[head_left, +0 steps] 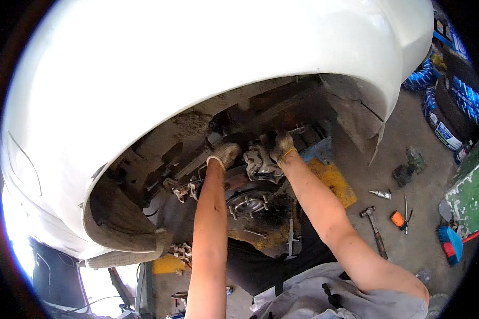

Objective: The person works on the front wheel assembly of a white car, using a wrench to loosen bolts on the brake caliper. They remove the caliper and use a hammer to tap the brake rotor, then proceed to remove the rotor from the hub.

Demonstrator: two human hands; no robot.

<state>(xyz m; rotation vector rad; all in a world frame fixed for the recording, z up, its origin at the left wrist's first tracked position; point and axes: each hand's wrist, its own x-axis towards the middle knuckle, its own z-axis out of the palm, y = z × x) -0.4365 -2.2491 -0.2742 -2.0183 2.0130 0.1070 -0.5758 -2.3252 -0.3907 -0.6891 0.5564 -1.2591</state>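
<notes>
Both my hands wear soiled work gloves and reach into the wheel arch (pixel 351 95) of a white car. My left hand (pixel 227 154) is just left of the metal brake caliper (pixel 261 162); its fingertips are lost in shadow behind the hub. My right hand (pixel 282 147) is closed at the caliper's right side, its fingers partly hidden. The caliper sits above the brake disc (pixel 239 182). Below it, the wheel hub (pixel 248 204) shows several bare studs.
A wrench (pixel 255 233) and a caliper-shaped tool (pixel 291 239) lie below the hub. On the floor to the right are a hammer (pixel 374 231), a tube (pixel 380 194), an orange tool (pixel 397 218) and a blue-and-red brush (pixel 450 244). Wrapped tires (pixel 449 114) stand at the far right.
</notes>
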